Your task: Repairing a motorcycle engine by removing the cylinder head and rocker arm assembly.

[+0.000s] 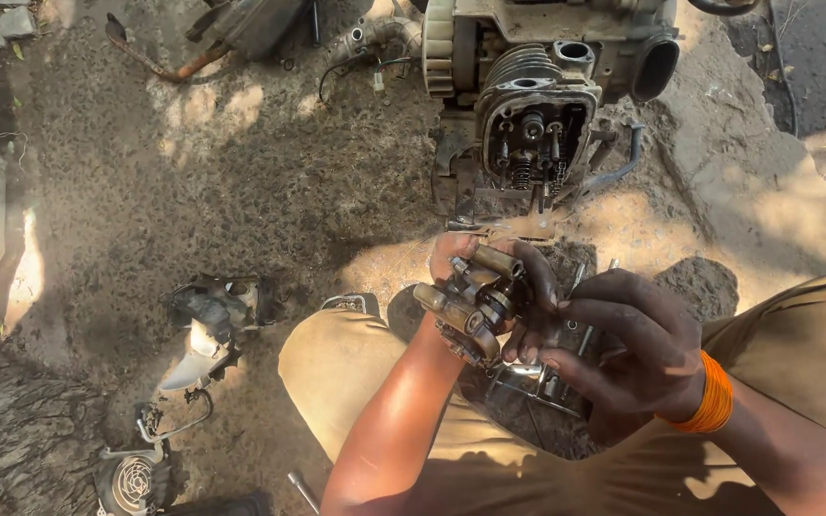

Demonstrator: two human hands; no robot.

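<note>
From the head camera, looking down over the person's lap: the left hand point(470, 287) is wrapped around a small, greasy metal carburettor point(470, 301), fingers curled behind it and the thumb side toward the camera, so it is closed in a firm grip on the part. The carburettor is held up over the knees, its short brass-coloured tubes sticking out to the upper right and lower left of the palm.

Just beside it, the right hand point(628, 349) is curled with its fingertips point(537, 349) pressed against the carburettor's right side; it pinches at the part rather than lying flat. Whether it holds a small piece between the fingers I cannot tell, since grime and shadow hide it. An orange wristband point(714, 406) sits on the right wrist.

Under both hands, resting on the lap, lies a dark metal cover point(537, 401) with a thin rim showing below the right hand's fingers.

Beyond the hands, away from the body, a small engine point(537, 124) stands on the dirt ground point(241, 191), its cylinder head open with valve springs showing. Well off to the left of the left hand lies a dark engine part point(212, 315) with a pale piece in it, and nearer the body on that side, a round fan housing point(131, 478). A bent rusty pipe point(160, 62) lies far out to the left.
</note>
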